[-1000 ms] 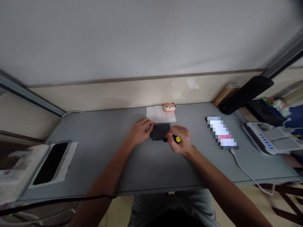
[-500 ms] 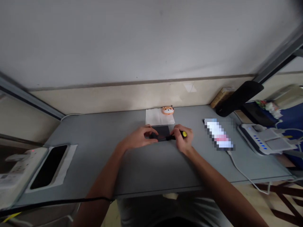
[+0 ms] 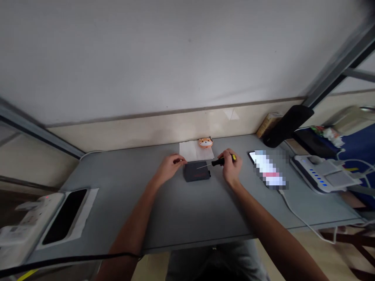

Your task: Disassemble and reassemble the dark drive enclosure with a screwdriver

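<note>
A small dark grey box [image 3: 197,171] lies flat on the grey desk [image 3: 181,207] in front of me. My right hand [image 3: 231,168] is closed round a screwdriver [image 3: 218,161] with a black and yellow handle; its thin metal shaft points left over the box's top. My left hand [image 3: 170,166] sits just left of the box with its fingers curled, pinched at the box's far left corner; whether it holds anything I cannot make out.
Behind the box a white tissue [image 3: 193,150] carries a small orange animal figure [image 3: 205,143]. A phone [image 3: 268,169] with a white cable lies to the right, beside a white device [image 3: 325,177] with blue lights. A black phone [image 3: 65,216] on paper lies far left.
My right hand drew back to the right and lifted the screwdriver, so its shaft now shows above the box. My left hand slid off the box to its left corner.
</note>
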Tool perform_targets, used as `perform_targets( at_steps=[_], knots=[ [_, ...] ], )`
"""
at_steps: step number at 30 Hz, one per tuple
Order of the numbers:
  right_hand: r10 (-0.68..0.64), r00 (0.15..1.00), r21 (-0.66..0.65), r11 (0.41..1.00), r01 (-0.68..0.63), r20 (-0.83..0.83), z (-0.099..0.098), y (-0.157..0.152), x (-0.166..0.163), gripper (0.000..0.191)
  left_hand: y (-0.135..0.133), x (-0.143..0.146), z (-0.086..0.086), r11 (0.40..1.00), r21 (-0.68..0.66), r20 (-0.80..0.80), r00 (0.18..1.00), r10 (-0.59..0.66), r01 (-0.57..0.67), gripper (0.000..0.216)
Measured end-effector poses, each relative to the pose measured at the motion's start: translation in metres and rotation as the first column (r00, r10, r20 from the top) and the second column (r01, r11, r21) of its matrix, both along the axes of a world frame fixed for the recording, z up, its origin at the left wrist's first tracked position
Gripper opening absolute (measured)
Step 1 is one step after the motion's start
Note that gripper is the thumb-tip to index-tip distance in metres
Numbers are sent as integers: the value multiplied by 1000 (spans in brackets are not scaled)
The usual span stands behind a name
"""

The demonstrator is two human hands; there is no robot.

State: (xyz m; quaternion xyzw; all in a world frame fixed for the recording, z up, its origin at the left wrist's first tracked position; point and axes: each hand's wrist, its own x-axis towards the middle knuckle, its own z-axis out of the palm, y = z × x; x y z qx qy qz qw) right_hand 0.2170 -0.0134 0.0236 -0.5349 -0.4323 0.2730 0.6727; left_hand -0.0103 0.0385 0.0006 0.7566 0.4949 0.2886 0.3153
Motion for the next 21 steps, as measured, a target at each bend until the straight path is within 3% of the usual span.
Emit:
perform_targets(
  at_steps=[3,10,16,19,21],
  knots=[
    [-40,999,-32,999,40,-20,-2,6,6,34,18,6,-1,990,66,-82,988,133,-127,13],
    [-121,993,-49,991,122,13,-8,14,15,33,26,16,-1,980,108,-151,971,184,-169,3],
    [-165,986,-48,985,164,-5,-3,13,19,33,-5,10,5,971,145,-160,964,214,-192,20],
    [-160,987,-51,986,159,-8,-2,13,20,33,-31,17,-1,993,91,-163,983,87,-73,27],
    [-169,986,-61,984,168,-11,-2,13,20,31,-45,23,-7,992,111,-163,984,70,-53,34]
  ],
)
